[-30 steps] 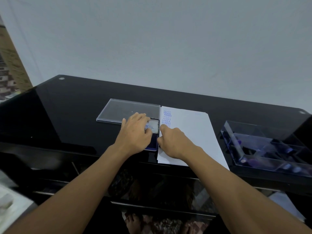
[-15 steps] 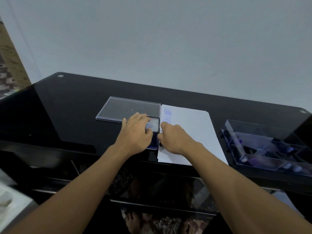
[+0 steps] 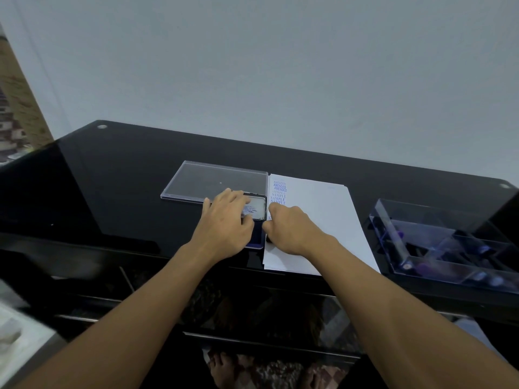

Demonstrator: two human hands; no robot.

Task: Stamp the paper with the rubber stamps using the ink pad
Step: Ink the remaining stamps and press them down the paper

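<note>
A white paper (image 3: pixel 323 217) lies on the black glass table (image 3: pixel 118 178), with blue AMENDED and SAMPLE prints in a column down its left edge. My right hand (image 3: pixel 292 231) is curled over a rubber stamp (image 3: pixel 268 239) and holds it down on the paper's left edge below the prints. Only a dark sliver of the stamp shows under my fingers. The ink pad (image 3: pixel 257 209) sits just left of the paper, its dark blue base showing near my wrist. My left hand (image 3: pixel 227 220) rests flat on the ink pad.
A clear plastic lid (image 3: pixel 196 183) lies flat behind the ink pad. At the right stands a clear compartment box (image 3: pixel 438 242) holding several more stamps. The table's front edge runs just below my wrists.
</note>
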